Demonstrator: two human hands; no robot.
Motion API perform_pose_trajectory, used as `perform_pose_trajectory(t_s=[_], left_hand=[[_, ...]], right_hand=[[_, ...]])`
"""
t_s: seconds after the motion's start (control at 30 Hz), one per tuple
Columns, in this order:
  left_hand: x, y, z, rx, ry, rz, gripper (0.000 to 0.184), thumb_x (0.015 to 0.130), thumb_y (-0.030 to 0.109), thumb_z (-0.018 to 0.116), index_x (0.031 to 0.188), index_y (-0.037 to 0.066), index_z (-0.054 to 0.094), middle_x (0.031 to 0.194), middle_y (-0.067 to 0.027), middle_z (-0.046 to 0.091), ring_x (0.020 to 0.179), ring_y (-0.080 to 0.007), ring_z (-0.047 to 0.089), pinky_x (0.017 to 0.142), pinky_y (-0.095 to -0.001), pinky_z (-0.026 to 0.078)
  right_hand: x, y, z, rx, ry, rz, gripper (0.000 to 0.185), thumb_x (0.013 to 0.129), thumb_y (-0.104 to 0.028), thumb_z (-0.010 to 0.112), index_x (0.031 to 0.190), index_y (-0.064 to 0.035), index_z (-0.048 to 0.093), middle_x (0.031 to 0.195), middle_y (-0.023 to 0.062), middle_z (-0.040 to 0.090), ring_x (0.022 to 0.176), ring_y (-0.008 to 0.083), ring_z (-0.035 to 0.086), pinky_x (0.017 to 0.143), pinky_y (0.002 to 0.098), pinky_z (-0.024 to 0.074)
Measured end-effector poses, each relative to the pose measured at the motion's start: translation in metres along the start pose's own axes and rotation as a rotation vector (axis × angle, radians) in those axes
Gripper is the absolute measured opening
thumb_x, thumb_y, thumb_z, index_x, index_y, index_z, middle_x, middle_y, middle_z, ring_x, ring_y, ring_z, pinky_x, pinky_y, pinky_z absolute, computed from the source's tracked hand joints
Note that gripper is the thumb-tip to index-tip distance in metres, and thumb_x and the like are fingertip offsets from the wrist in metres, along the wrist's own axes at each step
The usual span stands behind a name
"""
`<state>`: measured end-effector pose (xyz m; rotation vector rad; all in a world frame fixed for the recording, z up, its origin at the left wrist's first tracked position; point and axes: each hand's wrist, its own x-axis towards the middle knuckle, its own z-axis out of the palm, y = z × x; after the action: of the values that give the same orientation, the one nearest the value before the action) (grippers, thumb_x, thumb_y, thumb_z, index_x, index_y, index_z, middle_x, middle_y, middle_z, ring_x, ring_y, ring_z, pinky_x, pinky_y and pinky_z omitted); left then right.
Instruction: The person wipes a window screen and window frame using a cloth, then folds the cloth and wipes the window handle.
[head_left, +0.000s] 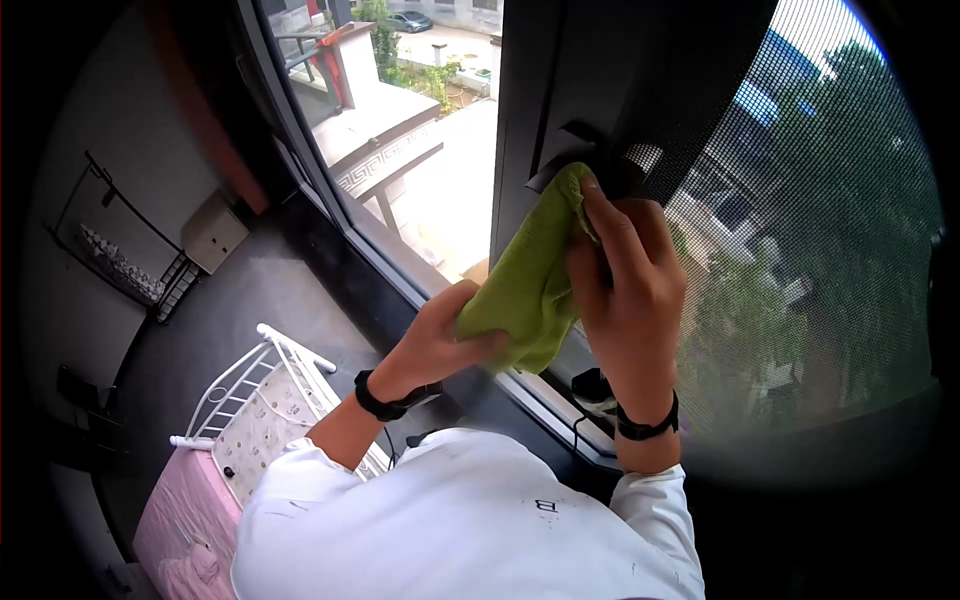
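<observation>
A green cloth point(530, 270) is stretched between my two hands in front of the dark window frame point(520, 90). My left hand point(445, 335) grips its lower left part, the fingers partly hidden behind the fabric and slightly blurred. Higher up, my right hand point(630, 265) pinches the cloth near its top corner, close to the dark window handle point(580, 140). The fabric hangs in folds between the hands. Whether the cloth touches the handle or frame, I cannot tell.
At right is a mesh screen point(820, 230) with trees behind it. A white metal bed frame point(290, 350) with pink bedding point(185, 520) stands at lower left. Farther back are a clothes rack point(110, 245) and a small cabinet point(213, 232). A dark object with a cable point(592, 385) lies by the sill.
</observation>
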<state>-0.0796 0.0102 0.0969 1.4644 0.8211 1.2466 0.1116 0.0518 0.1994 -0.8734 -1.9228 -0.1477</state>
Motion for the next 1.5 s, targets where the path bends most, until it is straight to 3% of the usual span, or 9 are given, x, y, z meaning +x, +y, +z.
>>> perform_pose_trajectory(t_s=[0.07,0.27,0.47,0.57,0.73,0.83,1.07,1.3,1.5], left_hand=[[-0.002,-0.003,-0.002,0.194,0.015,0.015,0.036,0.077,0.013,0.070,0.106,0.001,0.053,0.094,-0.0049,0.060,0.084,-0.0091,0.056,0.074,-0.0238,0.046],[0.009,0.013,0.021,0.102,0.226,0.201,0.041,0.075,0.010,0.071,0.111,0.001,0.053,0.096,-0.0066,0.061,0.087,-0.0119,0.058,0.075,-0.0256,0.047],[0.003,0.006,0.015,0.151,0.151,0.154,0.034,0.076,0.004,0.067,0.105,0.002,0.051,0.094,-0.0030,0.057,0.085,-0.0085,0.054,0.074,-0.0240,0.046],[-0.004,-0.011,0.010,0.083,0.189,0.115,0.036,0.073,0.004,0.068,0.106,0.001,0.053,0.094,-0.0044,0.059,0.085,-0.0098,0.056,0.075,-0.0252,0.046],[-0.007,-0.008,0.009,0.070,0.239,0.151,0.039,0.072,0.004,0.067,0.108,0.000,0.053,0.098,-0.0061,0.060,0.088,-0.0112,0.056,0.076,-0.0263,0.046],[-0.002,-0.008,0.009,0.077,0.255,0.254,0.040,0.073,0.004,0.066,0.110,0.000,0.052,0.099,-0.0067,0.060,0.089,-0.0117,0.056,0.077,-0.0262,0.046],[0.003,0.003,0.013,0.104,0.109,0.174,0.041,0.071,0.003,0.070,0.109,-0.001,0.056,0.095,-0.0082,0.062,0.087,-0.0134,0.058,0.078,-0.0285,0.046],[0.004,0.008,0.021,-0.032,0.292,0.125,0.040,0.068,0.008,0.074,0.102,0.000,0.056,0.091,-0.0049,0.061,0.080,-0.0125,0.057,0.073,-0.0269,0.046],[0.006,0.011,0.018,-0.076,0.059,0.133,0.054,0.064,0.010,0.071,0.112,-0.003,0.050,0.097,-0.0062,0.059,0.085,-0.0134,0.056,0.077,-0.0269,0.044]], right_hand=[[-0.006,0.001,0.002,0.030,0.024,-0.026,0.032,0.078,-0.001,0.060,0.110,-0.0063,0.061,0.087,0.0081,0.056,0.064,0.0157,0.058,0.051,0.0263,0.0480],[0.012,0.008,-0.004,0.038,0.137,-0.044,0.031,0.079,-0.001,0.062,0.109,-0.0078,0.062,0.087,0.0081,0.057,0.062,0.0143,0.058,0.049,0.0245,0.0478],[0.011,0.008,0.004,-0.045,0.092,-0.071,0.035,0.077,0.001,0.060,0.110,-0.0100,0.062,0.089,0.0077,0.057,0.060,0.0149,0.058,0.048,0.0257,0.0485],[0.004,0.008,0.007,0.145,-0.001,-0.234,0.039,0.071,-0.011,0.068,0.108,-0.0081,0.060,0.087,0.0067,0.055,0.058,0.0167,0.059,0.045,0.0264,0.0480],[-0.004,0.006,0.017,0.177,-0.025,-0.181,0.041,0.070,-0.012,0.069,0.110,-0.0081,0.059,0.088,0.0076,0.055,0.060,0.0167,0.060,0.047,0.0264,0.0493],[0.008,0.012,0.006,0.193,0.233,-0.180,0.044,0.072,-0.007,0.067,0.114,-0.0091,0.056,0.087,0.0094,0.054,0.057,0.0178,0.059,0.046,0.0276,0.0493],[0.006,0.001,0.003,0.130,0.012,0.085,0.043,0.076,0.003,0.058,0.116,-0.0123,0.059,0.084,0.0077,0.055,0.058,0.0179,0.057,0.049,0.0293,0.0478],[0.009,0.005,0.005,0.102,0.075,0.110,0.037,0.074,-0.003,0.062,0.110,-0.0108,0.061,0.083,0.0069,0.054,0.057,0.0182,0.059,0.047,0.0269,0.0484],[0.000,-0.006,0.013,0.020,0.155,0.032,0.045,0.065,-0.010,0.069,0.109,-0.0142,0.061,0.084,0.0042,0.055,0.056,0.0149,0.060,0.045,0.0252,0.0488]])
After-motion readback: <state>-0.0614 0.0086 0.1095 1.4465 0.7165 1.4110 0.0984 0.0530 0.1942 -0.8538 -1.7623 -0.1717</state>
